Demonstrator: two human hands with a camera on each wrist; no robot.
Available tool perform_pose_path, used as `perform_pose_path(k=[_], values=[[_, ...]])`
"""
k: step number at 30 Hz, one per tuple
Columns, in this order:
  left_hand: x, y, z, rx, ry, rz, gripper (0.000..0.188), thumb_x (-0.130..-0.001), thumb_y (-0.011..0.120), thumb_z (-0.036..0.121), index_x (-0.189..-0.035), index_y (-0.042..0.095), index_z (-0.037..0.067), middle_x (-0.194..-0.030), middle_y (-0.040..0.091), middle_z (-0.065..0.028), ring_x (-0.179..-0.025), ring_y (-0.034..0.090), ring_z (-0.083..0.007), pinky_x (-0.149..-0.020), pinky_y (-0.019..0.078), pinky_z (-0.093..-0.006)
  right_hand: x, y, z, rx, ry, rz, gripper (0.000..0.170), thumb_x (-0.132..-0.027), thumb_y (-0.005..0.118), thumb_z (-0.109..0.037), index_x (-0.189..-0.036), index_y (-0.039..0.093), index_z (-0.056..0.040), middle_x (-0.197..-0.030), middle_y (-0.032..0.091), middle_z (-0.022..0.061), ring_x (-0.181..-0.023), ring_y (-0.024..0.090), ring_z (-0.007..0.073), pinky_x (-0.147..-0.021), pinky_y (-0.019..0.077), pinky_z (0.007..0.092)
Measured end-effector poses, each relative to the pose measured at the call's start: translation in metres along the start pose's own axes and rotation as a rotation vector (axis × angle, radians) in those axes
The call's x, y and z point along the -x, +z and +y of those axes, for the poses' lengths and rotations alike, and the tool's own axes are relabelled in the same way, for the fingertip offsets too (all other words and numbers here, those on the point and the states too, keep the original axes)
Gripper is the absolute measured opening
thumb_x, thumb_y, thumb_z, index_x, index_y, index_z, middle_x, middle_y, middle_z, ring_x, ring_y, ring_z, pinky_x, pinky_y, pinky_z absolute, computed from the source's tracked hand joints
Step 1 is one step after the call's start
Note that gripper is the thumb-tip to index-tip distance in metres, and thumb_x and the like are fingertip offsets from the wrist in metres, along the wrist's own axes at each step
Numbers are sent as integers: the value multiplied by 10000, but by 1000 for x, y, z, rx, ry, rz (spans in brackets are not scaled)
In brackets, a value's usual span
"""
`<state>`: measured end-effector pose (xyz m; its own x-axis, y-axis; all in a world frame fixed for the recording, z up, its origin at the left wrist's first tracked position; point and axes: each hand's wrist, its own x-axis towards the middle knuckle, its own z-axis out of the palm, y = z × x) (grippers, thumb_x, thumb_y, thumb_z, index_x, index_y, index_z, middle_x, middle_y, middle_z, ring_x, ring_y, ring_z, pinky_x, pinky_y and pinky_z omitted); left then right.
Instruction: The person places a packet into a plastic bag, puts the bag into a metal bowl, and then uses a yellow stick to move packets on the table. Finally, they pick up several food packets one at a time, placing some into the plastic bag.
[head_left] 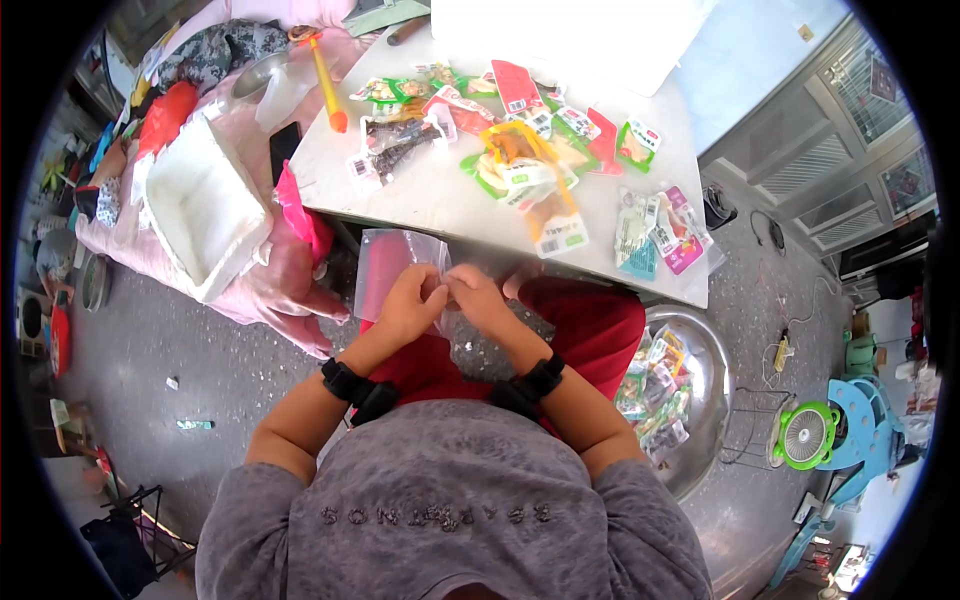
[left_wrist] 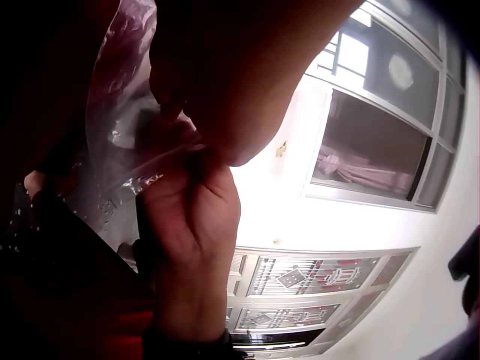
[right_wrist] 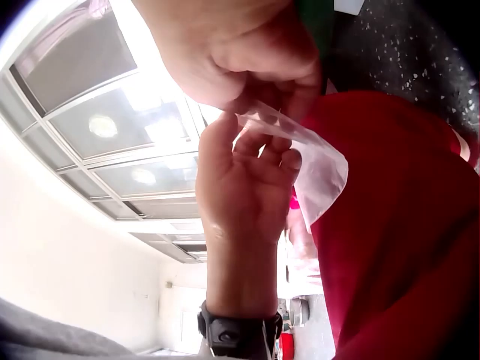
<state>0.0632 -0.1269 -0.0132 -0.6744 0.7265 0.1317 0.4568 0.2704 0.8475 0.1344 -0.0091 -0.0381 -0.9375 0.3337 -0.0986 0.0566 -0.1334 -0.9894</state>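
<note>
A clear plastic bag hangs between the person's knees, red cloth showing through it. The left hand pinches the bag's edge between thumb and curled fingers. Right beside it, the right hand pinches the same edge, the two hands' fingertips meeting. In the left wrist view the bag looks thin and shiny, and stretches out from the fingers of both hands. The right wrist view has a loose, whitish part of the bag spreading below the fingertips, over the red trousers.
Several colourful snack packets lie on the white table ahead. A metal basin with many packets stands on the floor at the right. To the left, a white foam box rests on pink cloth. A green fan stands far right.
</note>
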Motion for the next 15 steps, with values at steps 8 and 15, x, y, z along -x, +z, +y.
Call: perform_pose_path(k=[8,15], values=[[1,-8,-14,-48,134,113,148,-758,516,92,-883,523,11,-758,530,-111,-679,509,-199,-605,411,-281,-15,3,-2,141,-92,-50,155,-814,453,-160,-819,512,-17,-718,490,16,-632,461,82,-573,395,209],[-20,-72,25,-378,435,475,139,-731,491,8,-865,526,1,-662,508,-141,-606,505,-281,-564,409,-354,-25,12,-31,107,-121,82,161,-808,453,-166,-820,506,-15,-714,508,34,-618,475,98,-570,402,230]])
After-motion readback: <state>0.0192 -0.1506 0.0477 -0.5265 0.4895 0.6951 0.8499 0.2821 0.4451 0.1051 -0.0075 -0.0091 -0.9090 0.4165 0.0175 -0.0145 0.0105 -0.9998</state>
